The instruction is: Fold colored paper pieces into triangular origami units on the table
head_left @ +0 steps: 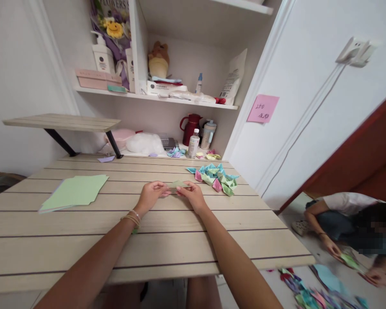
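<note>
My left hand (152, 192) and my right hand (192, 194) meet over the middle of the wooden table (167, 244). Both pinch a small folded piece of green paper (179, 184) held just above the tabletop, one hand at each end. My left wrist wears thin bracelets. A stack of light green paper sheets (74, 192) lies to the left of my hands. A pile of folded paper pieces (216, 175) in blue, green and pink sits to the right, a little beyond my right hand.
Shelves behind the table hold a red jug (190, 127), bottles, a plush toy (158, 59) and boxes. A pink sticky note (263, 108) hangs on the white wall. At the lower right another person (347, 223) crouches on the floor among coloured papers (318, 292).
</note>
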`<control>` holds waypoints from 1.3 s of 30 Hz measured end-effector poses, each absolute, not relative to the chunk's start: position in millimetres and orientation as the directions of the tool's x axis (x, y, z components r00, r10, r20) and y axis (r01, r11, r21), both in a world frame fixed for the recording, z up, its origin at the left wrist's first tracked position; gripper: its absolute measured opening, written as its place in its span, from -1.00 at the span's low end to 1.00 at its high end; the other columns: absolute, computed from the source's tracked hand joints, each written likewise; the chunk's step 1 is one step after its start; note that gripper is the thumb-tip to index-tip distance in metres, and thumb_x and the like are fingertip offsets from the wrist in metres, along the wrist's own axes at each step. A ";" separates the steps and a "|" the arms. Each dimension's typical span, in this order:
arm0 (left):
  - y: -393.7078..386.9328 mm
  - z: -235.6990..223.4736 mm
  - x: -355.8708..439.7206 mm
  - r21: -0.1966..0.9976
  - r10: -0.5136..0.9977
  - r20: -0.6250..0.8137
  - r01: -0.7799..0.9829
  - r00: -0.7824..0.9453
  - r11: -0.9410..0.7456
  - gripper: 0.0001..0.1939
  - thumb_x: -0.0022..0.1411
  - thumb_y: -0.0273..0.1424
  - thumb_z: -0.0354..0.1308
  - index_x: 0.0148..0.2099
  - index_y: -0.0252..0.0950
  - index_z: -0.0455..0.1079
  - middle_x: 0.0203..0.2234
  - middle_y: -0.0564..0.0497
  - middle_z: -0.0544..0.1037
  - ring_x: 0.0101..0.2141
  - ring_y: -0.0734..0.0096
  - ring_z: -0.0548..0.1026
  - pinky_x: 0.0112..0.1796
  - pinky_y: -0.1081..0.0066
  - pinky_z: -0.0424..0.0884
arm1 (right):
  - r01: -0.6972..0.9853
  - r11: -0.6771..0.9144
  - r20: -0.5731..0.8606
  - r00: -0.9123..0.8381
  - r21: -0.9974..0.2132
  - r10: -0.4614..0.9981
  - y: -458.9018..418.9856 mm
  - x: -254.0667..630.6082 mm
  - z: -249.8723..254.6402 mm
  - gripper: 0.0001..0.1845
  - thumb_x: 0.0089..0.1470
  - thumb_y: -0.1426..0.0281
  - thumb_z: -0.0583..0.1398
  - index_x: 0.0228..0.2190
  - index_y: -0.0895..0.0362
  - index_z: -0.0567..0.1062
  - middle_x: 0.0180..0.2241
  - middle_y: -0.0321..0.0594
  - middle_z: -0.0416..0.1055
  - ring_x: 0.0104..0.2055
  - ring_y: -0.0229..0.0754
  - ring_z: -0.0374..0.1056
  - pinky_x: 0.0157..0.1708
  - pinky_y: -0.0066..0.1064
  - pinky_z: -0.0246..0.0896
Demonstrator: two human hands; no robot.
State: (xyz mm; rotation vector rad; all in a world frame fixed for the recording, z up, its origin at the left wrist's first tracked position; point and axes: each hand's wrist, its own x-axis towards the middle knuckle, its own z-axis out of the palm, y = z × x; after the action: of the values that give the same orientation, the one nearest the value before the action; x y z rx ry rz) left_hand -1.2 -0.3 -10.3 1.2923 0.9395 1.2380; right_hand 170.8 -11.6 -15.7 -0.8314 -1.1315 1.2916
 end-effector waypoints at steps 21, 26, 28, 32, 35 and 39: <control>-6.4 -8.3 1.5 0.994 0.986 0.108 0.019 0.124 -0.111 -0.85 -0.22 -0.41 0.31 -0.51 -0.38 0.48 -0.55 -0.06 0.56 -0.45 0.35 0.51 -0.33 0.44 0.42 | -0.216 0.133 0.127 0.043 -0.967 0.991 -10.1 168.3 -20.5 -0.68 -0.37 0.24 0.34 -0.55 0.20 0.45 -0.53 -0.26 0.44 -0.48 -0.23 0.36 -0.40 -0.40 0.31; -8.6 -7.0 3.3 0.993 0.981 0.047 -0.115 0.186 -0.026 -0.73 -0.23 -0.44 0.33 -0.38 -0.41 0.43 -0.53 -0.08 0.56 -0.47 0.37 0.52 -0.35 0.42 0.43 | -0.263 0.157 0.143 0.072 -0.952 0.987 -11.6 168.0 -17.8 -0.56 -0.40 0.25 0.35 -0.44 0.14 0.32 -0.52 -0.28 0.45 -0.51 -0.23 0.38 -0.51 -0.41 0.33; -8.2 -6.6 3.5 0.988 0.978 0.029 -0.154 0.206 0.003 -0.68 -0.22 -0.44 0.34 -0.34 -0.43 0.41 -0.52 -0.09 0.56 -0.46 0.39 0.52 -0.33 0.41 0.44 | -0.278 0.160 0.146 0.072 -0.947 0.987 -11.1 168.5 -18.1 -0.51 -0.39 0.26 0.35 -0.39 0.12 0.29 -0.51 -0.27 0.45 -0.53 -0.22 0.39 -0.54 -0.41 0.33; -6.2 -9.1 2.5 0.994 0.971 0.030 -0.114 0.238 -0.003 -0.64 -0.23 -0.43 0.35 -0.30 -0.43 0.41 -0.54 -0.06 0.55 -0.49 0.41 0.52 -0.35 0.42 0.44 | -0.237 0.147 0.145 0.027 -0.960 0.989 -12.3 168.9 -18.6 -0.47 -0.38 0.27 0.35 -0.33 0.13 0.28 -0.53 -0.27 0.45 -0.56 -0.23 0.38 -0.55 -0.41 0.33; -6.8 -12.7 2.5 0.998 0.946 0.001 -0.055 0.325 0.017 -0.63 -0.23 -0.40 0.35 -0.31 -0.43 0.41 -0.53 -0.08 0.55 -0.48 0.36 0.53 -0.37 0.40 0.45 | -0.173 0.155 0.165 -0.043 -0.973 0.985 -15.6 168.0 -18.2 -0.47 -0.38 0.27 0.35 -0.31 0.13 0.29 -0.54 -0.29 0.45 -0.59 -0.25 0.37 -0.56 -0.43 0.31; -9.1 -13.6 3.9 0.999 0.925 -0.036 0.017 0.378 0.032 -0.70 -0.22 -0.36 0.34 -0.40 -0.42 0.42 -0.54 -0.11 0.55 -0.49 0.35 0.53 -0.41 0.43 0.44 | -0.104 0.158 0.166 -0.079 -0.982 0.983 -17.8 166.8 -18.2 -0.47 -0.38 0.29 0.35 -0.30 0.13 0.31 -0.56 -0.31 0.45 -0.60 -0.24 0.37 -0.56 -0.44 0.30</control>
State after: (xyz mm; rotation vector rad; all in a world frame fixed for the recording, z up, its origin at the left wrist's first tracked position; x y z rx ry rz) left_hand 3.9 -9.1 -13.6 1.3501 0.9427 0.8903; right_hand 166.8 -17.8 -18.2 -0.9746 -1.2726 1.1951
